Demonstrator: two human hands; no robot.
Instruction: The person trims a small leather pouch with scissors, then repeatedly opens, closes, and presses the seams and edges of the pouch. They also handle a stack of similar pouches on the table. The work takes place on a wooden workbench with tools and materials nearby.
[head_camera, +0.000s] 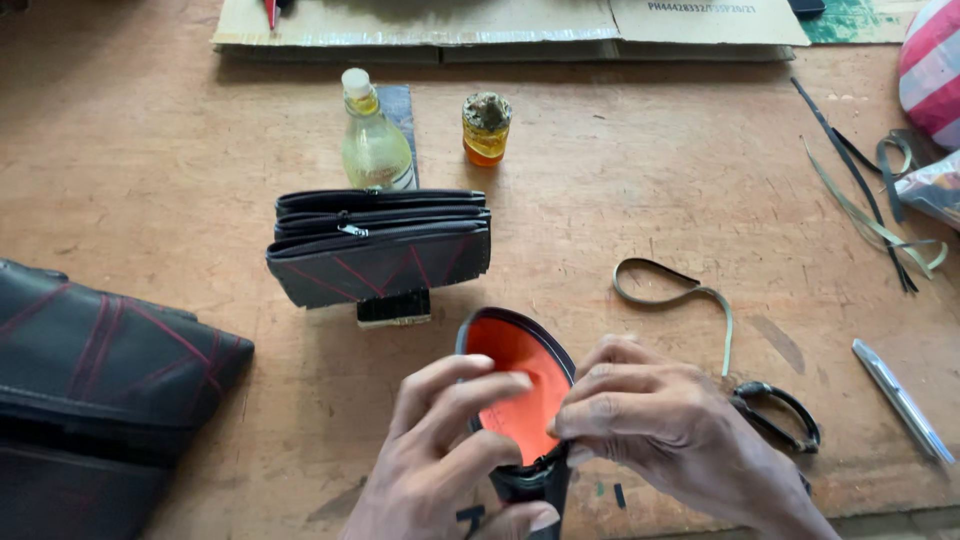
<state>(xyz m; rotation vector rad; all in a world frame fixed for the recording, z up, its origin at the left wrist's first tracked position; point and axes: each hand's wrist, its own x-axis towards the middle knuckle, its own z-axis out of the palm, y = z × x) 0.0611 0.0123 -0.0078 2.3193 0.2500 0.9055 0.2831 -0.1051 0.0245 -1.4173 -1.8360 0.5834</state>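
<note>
At the near left edge of the wooden desk (620, 190) lies a pile of black leather pieces (95, 390) crossed with red stitched lines. Further in, toward the middle, a stack of black zipped pouches (378, 245) with the same red stitching rests on a small dark block (393, 308). Just behind the stack stands a clear glass bottle (374, 140) of yellowish liquid with a pale cap, and to its right, a little apart, a small jar (486, 128) of orange liquid with a crusted top.

Near the middle, the left hand (445, 450) and the right hand (665, 425) are close together, both gripping a black pouch with an orange lining (522, 390). The left fingers press on its left side and the right fingertips pinch the lining's right edge; the pouch is held upright with its mouth spread.

Right of the hands, a loop of olive strap (680, 295) lies flat on the desk, and black-handled scissors (775, 410) show just beside the right hand. Further right lies a silver pen (902, 400), and at the far right several thin strips (875, 205), dark and olive, lie scattered. Flattened cardboard (510, 25) runs along the far edge.
</note>
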